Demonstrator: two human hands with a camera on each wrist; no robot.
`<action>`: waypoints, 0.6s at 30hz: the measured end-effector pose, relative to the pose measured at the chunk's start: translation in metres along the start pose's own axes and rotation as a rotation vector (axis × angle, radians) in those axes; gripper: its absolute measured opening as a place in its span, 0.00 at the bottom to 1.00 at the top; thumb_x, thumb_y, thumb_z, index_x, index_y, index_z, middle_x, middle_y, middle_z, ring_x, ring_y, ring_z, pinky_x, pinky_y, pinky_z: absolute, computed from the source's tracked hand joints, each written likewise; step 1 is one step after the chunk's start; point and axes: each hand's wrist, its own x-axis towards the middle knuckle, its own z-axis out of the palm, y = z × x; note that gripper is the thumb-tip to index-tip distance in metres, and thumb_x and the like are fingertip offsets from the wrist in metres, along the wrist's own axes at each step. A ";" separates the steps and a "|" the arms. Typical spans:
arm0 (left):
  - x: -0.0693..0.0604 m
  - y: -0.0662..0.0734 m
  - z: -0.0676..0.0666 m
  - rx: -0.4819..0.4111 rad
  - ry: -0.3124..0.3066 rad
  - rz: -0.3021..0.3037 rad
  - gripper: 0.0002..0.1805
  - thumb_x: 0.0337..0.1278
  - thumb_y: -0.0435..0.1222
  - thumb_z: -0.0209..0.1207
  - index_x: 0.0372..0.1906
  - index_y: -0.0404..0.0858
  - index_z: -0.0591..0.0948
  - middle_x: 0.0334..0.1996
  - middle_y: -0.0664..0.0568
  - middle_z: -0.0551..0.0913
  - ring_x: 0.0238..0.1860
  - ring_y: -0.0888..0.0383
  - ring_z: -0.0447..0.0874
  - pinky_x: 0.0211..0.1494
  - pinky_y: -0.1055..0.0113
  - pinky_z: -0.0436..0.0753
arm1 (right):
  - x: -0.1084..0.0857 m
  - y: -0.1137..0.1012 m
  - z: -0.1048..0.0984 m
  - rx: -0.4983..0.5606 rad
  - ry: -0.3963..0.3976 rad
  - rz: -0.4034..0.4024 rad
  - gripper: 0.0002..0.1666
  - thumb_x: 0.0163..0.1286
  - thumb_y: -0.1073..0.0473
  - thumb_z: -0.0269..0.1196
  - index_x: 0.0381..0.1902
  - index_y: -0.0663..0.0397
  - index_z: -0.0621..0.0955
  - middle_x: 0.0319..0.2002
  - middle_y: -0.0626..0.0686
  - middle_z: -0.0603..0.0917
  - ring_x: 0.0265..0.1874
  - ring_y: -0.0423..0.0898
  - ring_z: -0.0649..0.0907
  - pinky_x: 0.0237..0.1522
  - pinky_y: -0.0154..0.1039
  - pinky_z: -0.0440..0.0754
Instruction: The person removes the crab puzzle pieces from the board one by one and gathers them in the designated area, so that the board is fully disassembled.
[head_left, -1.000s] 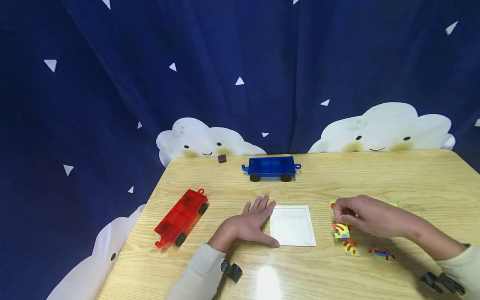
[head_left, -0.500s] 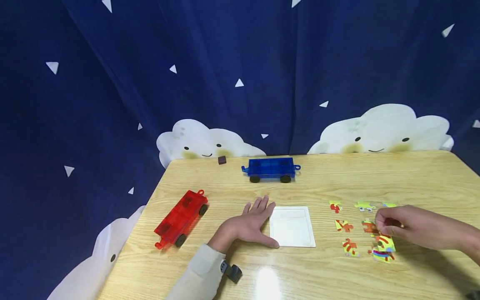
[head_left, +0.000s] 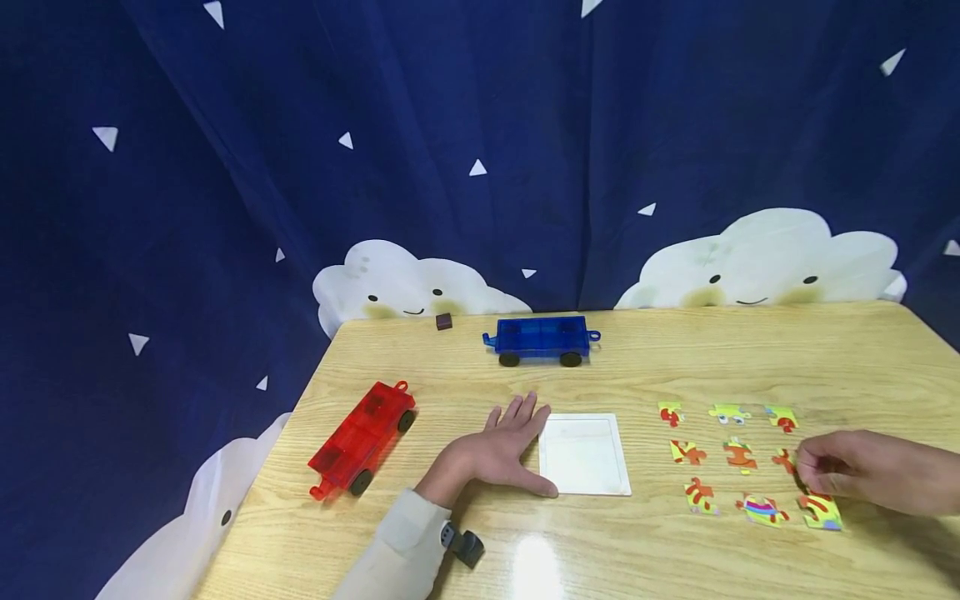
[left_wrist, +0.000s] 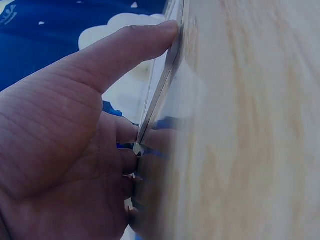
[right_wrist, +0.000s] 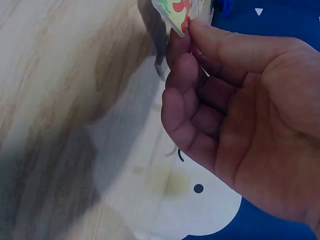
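My left hand (head_left: 495,454) rests spread on the table beside a white square tray (head_left: 585,454), its thumb and forefinger touching the tray's edge; the left wrist view has the thumb tip against that edge (left_wrist: 162,82). At the right of the table, my right hand (head_left: 873,473) pinches a yellow jigsaw piece (head_left: 822,512) with red and purple marks. The right wrist view shows this piece (right_wrist: 175,14) tilted between thumb and forefinger. An orange-red piece (head_left: 784,460) lies partly hidden by the fingers. Several more jigsaw pieces (head_left: 738,456) lie apart in rows.
A red toy wagon (head_left: 363,437) stands to the left of my left hand. Behind the tray is a blue toy wagon (head_left: 542,337). A small dark block (head_left: 444,322) sits at the table's back edge, before a blue curtain (head_left: 450,125).
My right hand has moved rightward with the yellow corner piece, from the left column of pieces to the front right. The left hand and tray have stayed in place.
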 end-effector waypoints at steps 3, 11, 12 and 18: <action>0.000 0.000 0.000 -0.003 -0.002 0.001 0.64 0.57 0.63 0.67 0.85 0.43 0.42 0.83 0.46 0.30 0.81 0.52 0.24 0.79 0.48 0.33 | -0.002 0.002 0.001 -0.001 0.002 -0.007 0.24 0.63 0.80 0.62 0.32 0.41 0.75 0.30 0.32 0.74 0.30 0.29 0.74 0.24 0.31 0.64; 0.000 0.000 0.001 0.013 -0.005 -0.001 0.64 0.57 0.63 0.67 0.85 0.44 0.41 0.83 0.47 0.28 0.81 0.52 0.22 0.79 0.49 0.32 | -0.003 0.001 -0.003 -0.014 -0.050 0.189 0.18 0.69 0.73 0.62 0.31 0.42 0.75 0.29 0.31 0.72 0.29 0.29 0.71 0.26 0.33 0.63; 0.000 0.000 0.001 0.012 -0.005 0.000 0.64 0.57 0.63 0.67 0.85 0.44 0.41 0.83 0.47 0.28 0.81 0.52 0.22 0.79 0.49 0.32 | -0.003 0.000 -0.003 -0.016 -0.059 0.234 0.16 0.71 0.71 0.62 0.31 0.42 0.75 0.29 0.32 0.72 0.29 0.30 0.71 0.27 0.33 0.63; 0.000 0.000 0.001 0.000 -0.003 0.005 0.64 0.57 0.63 0.67 0.85 0.43 0.41 0.83 0.47 0.29 0.81 0.52 0.23 0.79 0.49 0.32 | -0.003 -0.005 -0.006 -0.029 -0.066 0.321 0.12 0.73 0.64 0.63 0.31 0.44 0.75 0.27 0.32 0.71 0.27 0.29 0.70 0.25 0.34 0.63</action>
